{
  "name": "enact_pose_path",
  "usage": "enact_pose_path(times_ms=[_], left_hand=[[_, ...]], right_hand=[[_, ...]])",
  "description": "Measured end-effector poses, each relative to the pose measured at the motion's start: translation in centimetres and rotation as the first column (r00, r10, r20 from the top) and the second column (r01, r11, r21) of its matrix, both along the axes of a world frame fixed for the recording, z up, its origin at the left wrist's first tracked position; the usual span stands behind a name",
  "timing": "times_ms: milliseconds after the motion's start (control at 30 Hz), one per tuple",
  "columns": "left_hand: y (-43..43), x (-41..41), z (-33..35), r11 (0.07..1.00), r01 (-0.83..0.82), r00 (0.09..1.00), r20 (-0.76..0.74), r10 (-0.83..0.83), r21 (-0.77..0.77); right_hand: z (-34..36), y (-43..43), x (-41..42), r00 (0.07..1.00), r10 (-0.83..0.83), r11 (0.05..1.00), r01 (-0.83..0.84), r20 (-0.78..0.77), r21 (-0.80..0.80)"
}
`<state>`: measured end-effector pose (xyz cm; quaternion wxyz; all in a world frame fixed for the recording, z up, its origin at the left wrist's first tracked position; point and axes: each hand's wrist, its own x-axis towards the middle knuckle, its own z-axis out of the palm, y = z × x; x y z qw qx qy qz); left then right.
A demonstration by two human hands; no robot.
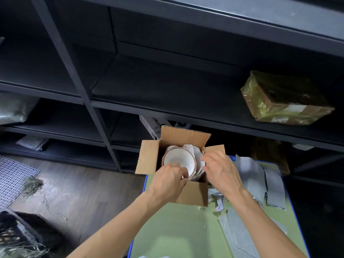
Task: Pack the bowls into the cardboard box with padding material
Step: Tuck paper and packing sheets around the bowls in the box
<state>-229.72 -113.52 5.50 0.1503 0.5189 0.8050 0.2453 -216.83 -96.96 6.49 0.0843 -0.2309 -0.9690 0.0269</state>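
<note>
An open cardboard box (191, 192) stands at the far end of a green table (176, 229). Inside it sits a white bowl (178, 159) with a reddish rim, tilted on its side, with white padding paper (195, 151) behind and to the right of it. My left hand (167, 180) reaches over the box's near wall and its curled fingers grip the bowl's lower rim. My right hand (221, 169) lies over the box's right side, fingers bent onto the white paper. What lies beneath the bowl is hidden.
Grey padding sheets (260, 179) and crumpled paper scraps (217, 200) lie on the table right of the box. Dark shelving (130, 90) rises behind, holding a taped brown parcel (284, 99). A black crate (16, 233) and a white mesh mat (13, 175) sit on the floor, left.
</note>
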Motion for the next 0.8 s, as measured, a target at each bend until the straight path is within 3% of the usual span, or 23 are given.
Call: enact_pose_path(times_ms=[267,467,600,800], left_hand=[[-1.0,1.1,-0.3,0.993,0.038,0.999,-0.021,-0.036,0.109],[-1.5,5.1,-0.8,0.966,0.233,0.970,0.046,-0.239,0.117],[-1.4,8.0,-1.3,0.942,0.326,0.944,0.030,-0.329,0.081],[0.7,11.5,-3.1,0.900,0.434,0.901,0.050,-0.431,-0.046]], right_hand=[[0.7,-4.5,3.8,0.989,-0.084,0.995,0.077,-0.125,-0.059],[-0.2,-7.9,8.6,0.973,-0.182,0.977,0.163,-0.139,-0.140],[-1.1,-8.6,11.9,0.931,-0.364,0.902,0.344,-0.031,-0.261],[-4.9,-7.6,17.6,0.844,-0.487,0.781,0.535,0.224,-0.320]])
